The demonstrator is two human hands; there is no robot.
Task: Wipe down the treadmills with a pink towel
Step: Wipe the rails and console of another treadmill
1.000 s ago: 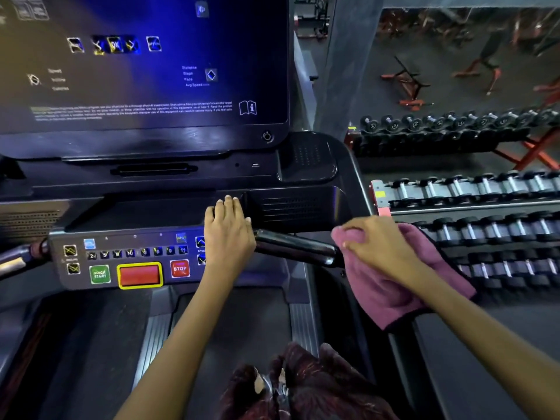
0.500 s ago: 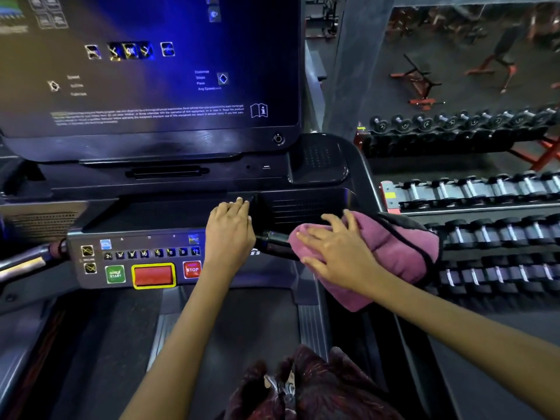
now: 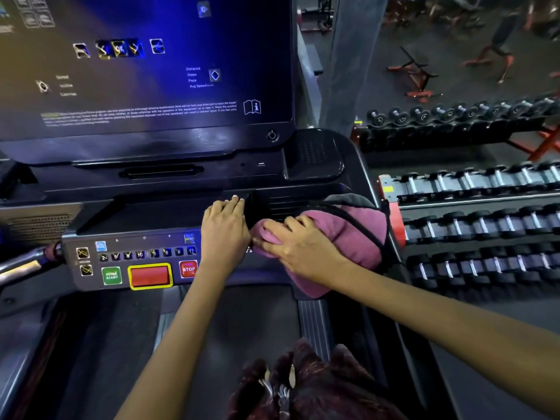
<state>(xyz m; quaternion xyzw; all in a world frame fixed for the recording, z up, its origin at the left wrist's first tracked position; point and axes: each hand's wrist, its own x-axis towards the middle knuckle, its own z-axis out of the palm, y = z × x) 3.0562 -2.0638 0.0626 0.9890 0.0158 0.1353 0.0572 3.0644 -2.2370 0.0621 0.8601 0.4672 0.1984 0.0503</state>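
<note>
I stand on a black treadmill whose control panel (image 3: 136,259) carries a green start key, a red stop key and a row of number keys. My left hand (image 3: 225,234) rests on the right end of that panel, fingers laid over its top edge. Just to its right, my right hand (image 3: 300,250) grips the pink towel (image 3: 351,237), fingers curled over it where it wraps the right handle bar. The towel hides the bar completely. A dark cord runs across the towel's right part.
The large dark screen (image 3: 151,71) rises behind the panel. A metal handle bar (image 3: 21,262) sticks out at the left. The belt (image 3: 242,328) lies below my arms. Racks of dumbbells (image 3: 485,222) fill the right side, beyond a grey pillar (image 3: 348,56).
My right hand has slid the pink towel leftward along the right handle bar, up to the console and close to my left hand. The left hand has stayed on the panel.
</note>
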